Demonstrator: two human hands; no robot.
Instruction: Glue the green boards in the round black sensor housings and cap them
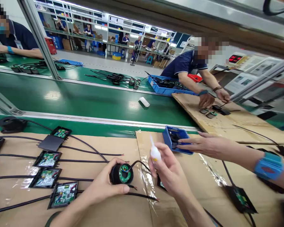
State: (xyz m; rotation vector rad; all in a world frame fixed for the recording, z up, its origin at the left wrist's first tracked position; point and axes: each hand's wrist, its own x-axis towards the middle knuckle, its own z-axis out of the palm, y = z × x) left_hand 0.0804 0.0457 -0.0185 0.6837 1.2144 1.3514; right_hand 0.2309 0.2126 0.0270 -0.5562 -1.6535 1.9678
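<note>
My left hand (109, 184) is closed round a black cylindrical housing (115, 174). Its open end faces right and shows a round green circuit board (125, 173) with small coloured wires and a black cable (140, 162) leading off. Just right of it, my right hand (167, 168) grips a small white glue bottle (155, 153), its thin nozzle pointing up. The bottle and the housing are apart. Below my right hand, a dark part with a bit of green board is mostly hidden.
Several black cases with green boards (63, 194) and cables lie on the cardboard (123, 211) at left. A neighbour's hand (198, 143) reaches into a blue bin (167, 138). Across the green conveyor belt (97, 104), another person handles black parts. A white piece (144, 101) lies on the belt.
</note>
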